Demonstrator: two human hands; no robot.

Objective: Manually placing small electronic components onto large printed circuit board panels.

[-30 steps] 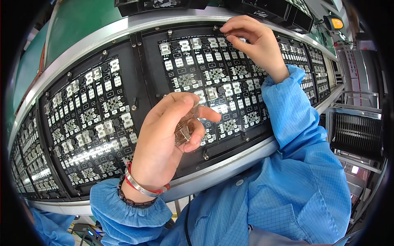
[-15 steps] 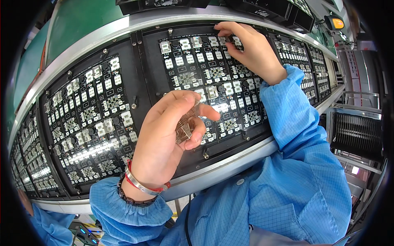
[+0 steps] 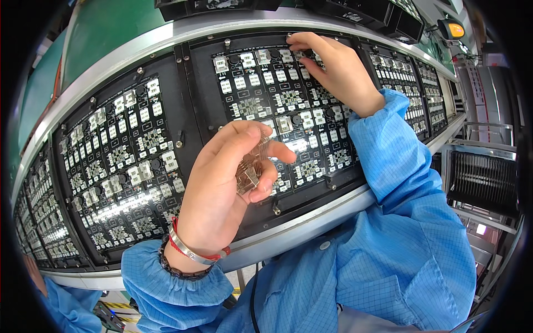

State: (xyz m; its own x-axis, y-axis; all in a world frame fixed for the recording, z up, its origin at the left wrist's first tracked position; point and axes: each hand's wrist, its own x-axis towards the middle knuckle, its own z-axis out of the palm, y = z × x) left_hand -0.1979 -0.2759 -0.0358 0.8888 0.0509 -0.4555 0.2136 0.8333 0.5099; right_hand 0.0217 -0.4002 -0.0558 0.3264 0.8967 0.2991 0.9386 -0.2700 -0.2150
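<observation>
Left hand (image 3: 216,172) curled around a clump of small translucent parts with thin metal pins (image 3: 248,176), held above the near side of the middle black rectangular circuit board with white components (image 3: 288,100). Right hand (image 3: 350,72) at that board's far edge, thumb and index tips a narrow gap apart over the far component row; can't tell if it's gripping anything. Board sits in a flat black carrier (image 3: 201,89), silver metal rail (image 3: 316,217) along the near side.

A green surface (image 3: 119,22) spreads beyond a metal rail (image 3: 147,41) at upper left, an orange lamp (image 3: 456,30) glows upper right, and a slatted rack (image 3: 482,180) stands at right
</observation>
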